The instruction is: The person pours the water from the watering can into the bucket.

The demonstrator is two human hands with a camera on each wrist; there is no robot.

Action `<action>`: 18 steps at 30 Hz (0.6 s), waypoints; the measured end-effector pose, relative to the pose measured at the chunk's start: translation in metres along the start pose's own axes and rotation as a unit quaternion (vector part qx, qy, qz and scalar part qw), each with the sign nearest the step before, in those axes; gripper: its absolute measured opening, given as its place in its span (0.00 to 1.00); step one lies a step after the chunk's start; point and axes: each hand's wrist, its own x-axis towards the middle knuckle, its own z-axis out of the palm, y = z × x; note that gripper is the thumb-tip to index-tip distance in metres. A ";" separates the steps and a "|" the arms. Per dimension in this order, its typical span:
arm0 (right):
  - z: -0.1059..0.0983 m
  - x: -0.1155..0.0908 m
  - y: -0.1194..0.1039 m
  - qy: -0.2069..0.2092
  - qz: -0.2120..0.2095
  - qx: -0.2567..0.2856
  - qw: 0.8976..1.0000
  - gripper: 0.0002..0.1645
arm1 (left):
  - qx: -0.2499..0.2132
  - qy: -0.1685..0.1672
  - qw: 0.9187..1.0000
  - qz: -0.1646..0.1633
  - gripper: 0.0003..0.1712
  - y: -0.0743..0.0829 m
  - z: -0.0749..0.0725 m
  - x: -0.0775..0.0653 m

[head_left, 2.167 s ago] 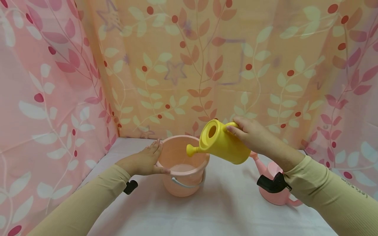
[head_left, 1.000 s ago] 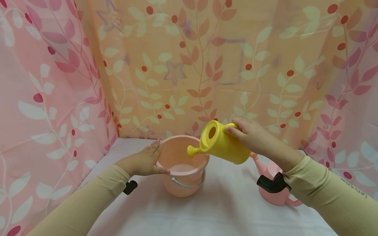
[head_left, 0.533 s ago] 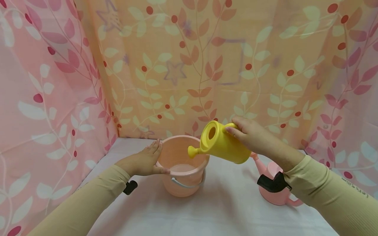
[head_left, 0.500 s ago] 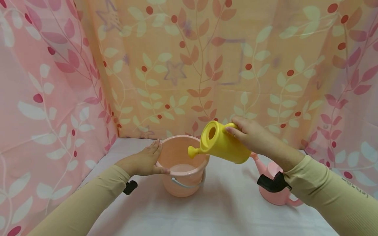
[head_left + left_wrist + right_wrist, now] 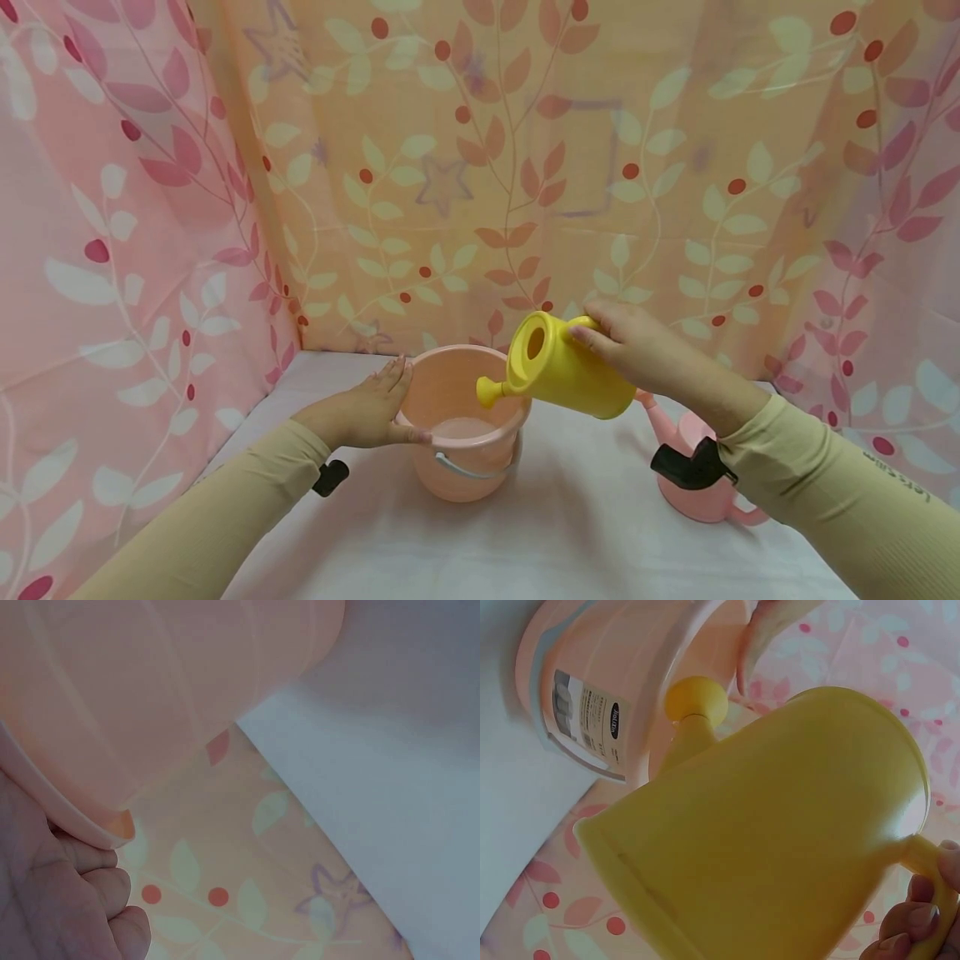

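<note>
Tipping yellow watering can over bucket, both hands busy

Right hand [image 5: 637, 342] curled round the handle [image 5: 587, 323] of the yellow watering can [image 5: 581, 383], thumb on top. Left hand [image 5: 360, 414] spread on the bucket's left side, fingers fairly straight along the rim, thumb lying over the near rim.

Yellow can is up off the table, just left of the right hand, tilted toward the left hand. Its spout [image 5: 489, 392] sits over the bucket's mouth, between the hands.

Bucket [image 5: 459, 479] peach, upright on the table, right beside the left hand. Pale bail [image 5: 468, 474] hangs down its near side. Label [image 5: 589, 720] on its outside shows in the right wrist view, print mostly too small to read.

Pink watering can [image 5: 686, 496] stands below the right wrist, partly hidden by a black wrist mount [image 5: 690, 465]. Second black mount [image 5: 331, 477] under the left wrist. Both sleeves [image 5: 840, 492] beige.

White tabletop [image 5: 555, 542] under everything. Orange leaf-print cloth [image 5: 517, 217] beyond the hands, pink leaf-print cloth [image 5: 150, 317] out to either side.
</note>
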 end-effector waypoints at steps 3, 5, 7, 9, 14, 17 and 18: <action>-0.001 0.000 -0.001 0.003 -0.004 -0.004 1.000 0.15 | 0.001 -0.002 1.000 0.000 0.68 0.000 0.000 0.000; -0.001 0.000 -0.001 0.002 -0.004 -0.006 1.000 0.15 | 0.000 -0.002 1.000 0.001 0.68 0.000 0.000 0.000; -0.001 0.000 -0.002 0.000 -0.003 -0.009 1.000 0.15 | 0.000 -0.002 1.000 0.001 0.68 0.000 0.000 0.000; -0.001 0.001 -0.003 -0.002 0.000 -0.011 1.000 0.15 | 0.000 -0.003 1.000 0.000 0.68 0.000 0.000 0.000; 0.000 0.001 -0.002 -0.004 -0.002 -0.011 1.000 0.14 | 0.002 -0.003 1.000 0.001 0.68 -0.002 0.001 0.001; 0.000 0.002 -0.002 -0.003 -0.004 -0.011 1.000 0.14 | 0.001 -0.002 1.000 0.002 0.68 -0.003 0.002 0.001; -0.001 0.002 -0.002 -0.003 -0.004 -0.010 1.000 0.14 | 0.001 -0.002 1.000 0.003 0.68 -0.003 0.002 0.001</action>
